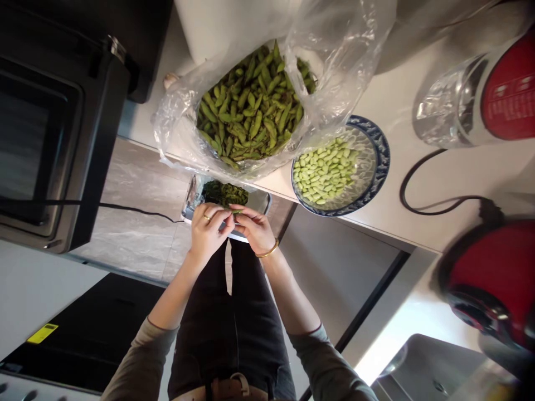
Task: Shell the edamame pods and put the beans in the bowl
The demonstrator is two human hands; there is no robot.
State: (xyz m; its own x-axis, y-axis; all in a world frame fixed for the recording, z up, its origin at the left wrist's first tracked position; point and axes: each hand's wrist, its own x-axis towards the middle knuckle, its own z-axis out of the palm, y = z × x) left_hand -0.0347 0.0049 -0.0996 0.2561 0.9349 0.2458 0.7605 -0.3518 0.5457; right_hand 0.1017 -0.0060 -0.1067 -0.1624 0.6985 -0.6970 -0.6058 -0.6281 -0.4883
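Observation:
My left hand [209,229] and my right hand [256,227] meet above a bin, fingertips pinched on a green soybean pod [236,210] between them. Under the hands, the bin [264,201] holds dark green empty-looking pods [225,192]. On the counter ahead, a clear plastic bag [175,125] lies wide open, filled with whole soybean pods [254,111]. To its right, a blue-rimmed bowl [381,161] contains shelled pale green beans [326,170]. The fingers partly hide the pod.
A black oven-like appliance [62,122] stands at the left, with a cord [134,210] running across. Along the right counter are a red-and-clear appliance [472,94], a black cable [403,189] and a red appliance [497,273]. A sink [430,362] is at the lower right, a black cooktop [96,334] lower left.

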